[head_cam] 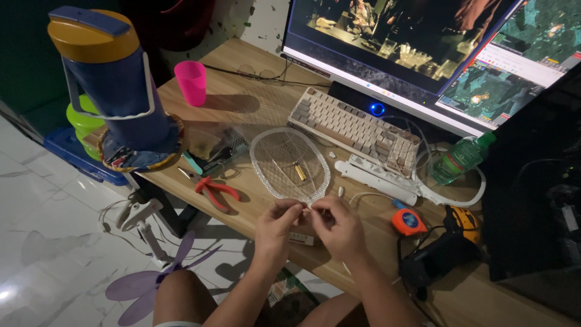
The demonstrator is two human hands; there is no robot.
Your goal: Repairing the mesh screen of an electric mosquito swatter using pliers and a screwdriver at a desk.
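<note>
An oval wire mesh (289, 165), like the head of a swatter racket, lies flat on the wooden desk (254, 103). A small brass-coloured cylinder (299, 172) rests on the mesh. My left hand (275, 227) and my right hand (338, 227) meet at the mesh's near edge, fingertips pinched together on its rim or something tiny there; what exactly they pinch is too small to tell. A white racket frame with handle (387, 178) lies to the right of the mesh.
Red-handled pliers (215, 191) lie left of the mesh. A beige keyboard (354, 127), monitor (411, 42), pink cup (192, 82), green bottle (460, 158), orange tape measure (408, 222) and a blue jug with yellow lid (112, 85) surround the work spot. White tiled floor lies left.
</note>
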